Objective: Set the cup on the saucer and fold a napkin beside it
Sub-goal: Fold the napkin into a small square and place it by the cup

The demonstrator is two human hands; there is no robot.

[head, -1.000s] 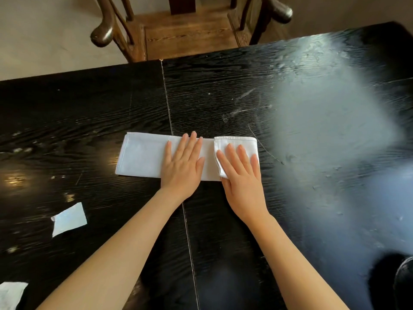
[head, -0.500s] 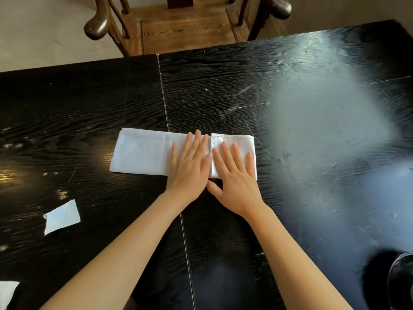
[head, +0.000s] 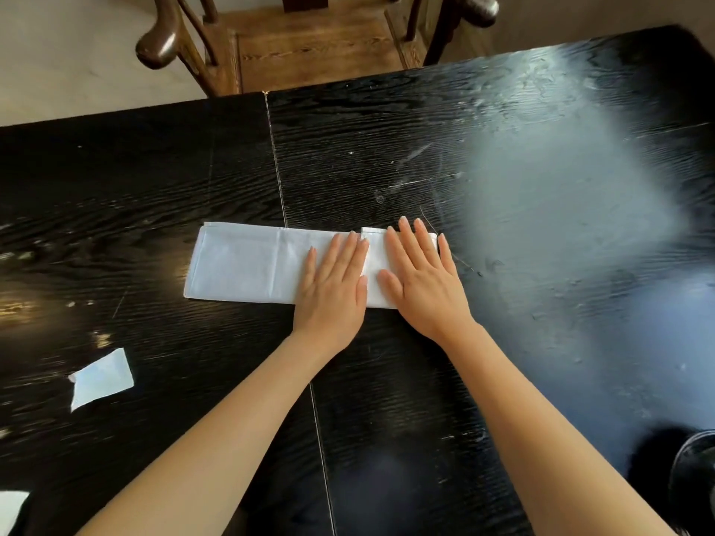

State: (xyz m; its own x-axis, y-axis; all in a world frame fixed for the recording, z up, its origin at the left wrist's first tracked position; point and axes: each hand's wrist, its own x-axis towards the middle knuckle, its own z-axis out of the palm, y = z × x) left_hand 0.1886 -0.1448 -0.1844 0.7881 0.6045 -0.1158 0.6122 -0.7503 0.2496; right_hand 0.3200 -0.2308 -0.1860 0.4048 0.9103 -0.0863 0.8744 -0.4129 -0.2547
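Both hands are flat, fingers straight and only a bit spread, gripping nothing: the left hand [head: 332, 288] and right hand [head: 419, 278] press side by side on the right end of the white napkin [head: 247, 265]. It's a long strip mid-table [head: 387, 148], right end folded over. Paper scrap [head: 101, 379] near the left edge.

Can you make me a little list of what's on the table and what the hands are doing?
table: black wood
napkin: white, folded into a long strip, right end folded over
left hand: flat, open, pressing on the napkin
right hand: flat, open, on the folded-over end
paper scrap: near the left edge
chair: wooden, past the far edge
cup and saucer: cannot tell
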